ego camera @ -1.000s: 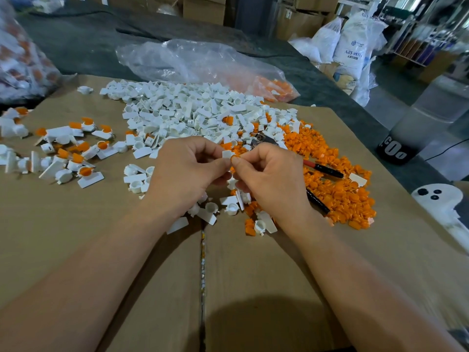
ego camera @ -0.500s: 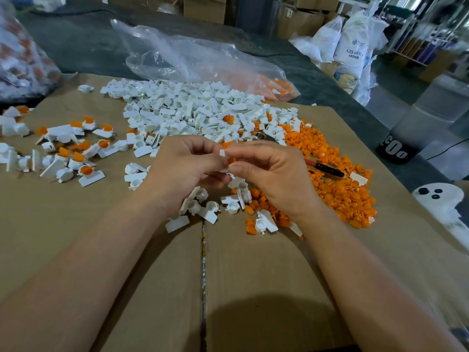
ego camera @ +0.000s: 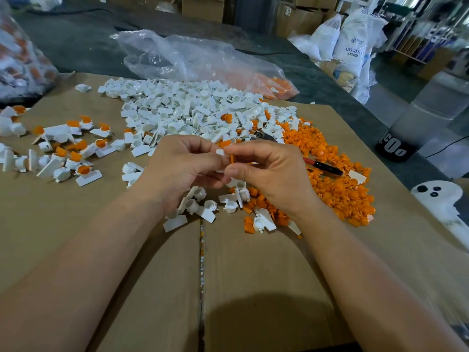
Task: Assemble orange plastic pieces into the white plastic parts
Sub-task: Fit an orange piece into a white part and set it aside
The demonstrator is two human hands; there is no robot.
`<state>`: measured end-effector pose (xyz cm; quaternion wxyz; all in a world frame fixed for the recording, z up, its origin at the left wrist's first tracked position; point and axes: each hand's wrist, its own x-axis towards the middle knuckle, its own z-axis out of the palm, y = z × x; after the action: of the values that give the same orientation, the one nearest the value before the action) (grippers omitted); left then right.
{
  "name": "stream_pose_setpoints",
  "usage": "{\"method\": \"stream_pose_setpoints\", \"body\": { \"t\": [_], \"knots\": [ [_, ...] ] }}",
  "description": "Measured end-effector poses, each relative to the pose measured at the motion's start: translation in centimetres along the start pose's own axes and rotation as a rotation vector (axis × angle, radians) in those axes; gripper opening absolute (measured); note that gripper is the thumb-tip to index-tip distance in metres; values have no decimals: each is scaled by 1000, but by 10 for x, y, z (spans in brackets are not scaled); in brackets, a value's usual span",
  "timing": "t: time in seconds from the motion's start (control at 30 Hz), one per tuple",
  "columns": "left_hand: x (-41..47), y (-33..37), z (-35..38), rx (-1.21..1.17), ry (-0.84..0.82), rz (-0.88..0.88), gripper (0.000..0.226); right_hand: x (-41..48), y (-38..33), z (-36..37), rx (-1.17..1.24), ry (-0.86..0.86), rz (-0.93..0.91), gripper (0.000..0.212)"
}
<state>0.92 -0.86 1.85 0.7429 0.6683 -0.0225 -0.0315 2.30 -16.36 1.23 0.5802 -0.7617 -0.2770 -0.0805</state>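
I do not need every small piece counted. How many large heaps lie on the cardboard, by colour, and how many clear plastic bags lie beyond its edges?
Heap of white plastic parts: 1
Heap of orange plastic pieces: 1
Scatter of assembled white-and-orange parts: 1
Clear plastic bags: 2
Total: 5

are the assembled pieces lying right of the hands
No, the assembled pieces lie on the cardboard to the left of the left hand.

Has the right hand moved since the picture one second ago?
Yes, slightly. On the right hand, the fingers shifted left toward the left hand, away from the red-handled tool.
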Motion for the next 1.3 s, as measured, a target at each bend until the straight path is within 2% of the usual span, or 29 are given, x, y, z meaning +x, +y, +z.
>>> {"method": "stream_pose_setpoints", "body": {
  "t": [0.1, 0.27, 0.43, 0.83, 1.3],
  "knots": [
    [1, 2, -1, -33, 2, -25, 12, -1, 1, -2, 22, -43, 4, 47],
    [1, 2, -3, 2, -15, -48, 14, -2, 4, -1, -44, 2, -44, 38],
    [2, 2, -2, -51, -40, -61, 14, -2, 5, 0, -92, 14, -82, 41],
    [2, 4, -3, -67, -38, -58, 15, -2, 6, -3, -57, -37, -39, 48],
    [1, 1, -1, -48, -50, -13, 8, -2, 7, -2, -21, 27, -88, 38]
  ]
}}
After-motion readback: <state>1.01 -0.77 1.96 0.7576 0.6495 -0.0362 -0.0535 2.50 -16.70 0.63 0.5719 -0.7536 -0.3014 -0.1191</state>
